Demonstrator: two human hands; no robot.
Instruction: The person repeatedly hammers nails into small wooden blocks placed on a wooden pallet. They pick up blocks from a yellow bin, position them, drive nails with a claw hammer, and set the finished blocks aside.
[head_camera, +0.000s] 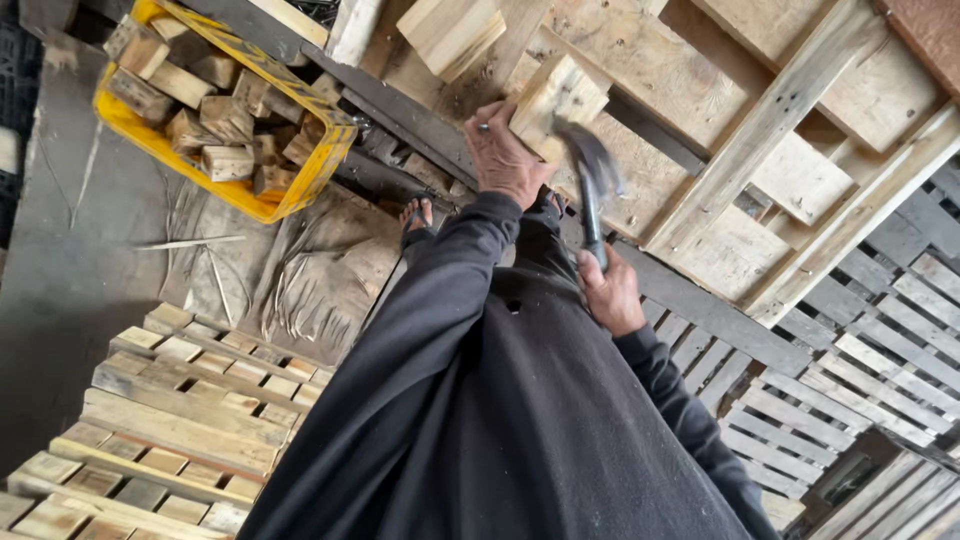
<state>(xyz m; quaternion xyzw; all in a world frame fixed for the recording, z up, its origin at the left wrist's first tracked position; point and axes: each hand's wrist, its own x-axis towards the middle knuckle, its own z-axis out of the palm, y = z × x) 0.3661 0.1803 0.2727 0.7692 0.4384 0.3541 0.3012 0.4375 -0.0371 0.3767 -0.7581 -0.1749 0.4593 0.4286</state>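
Nailing looked under way rather than finished: the yellow crate at far left was full of cut wooden blocks, while one wooden block stood on the pallet frame. The left hand steadied that block, fingers curled on its near edge and pinching a nail. To its right, the right hand was clenched around the handle of a blurred claw hammer raised just beside the block.

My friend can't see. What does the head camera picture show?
A person in dark sleeves steadies a wooden block on a pallet with the left hand, while the right hand grips a blurred hammer. A yellow crate of wood blocks sits nearby.
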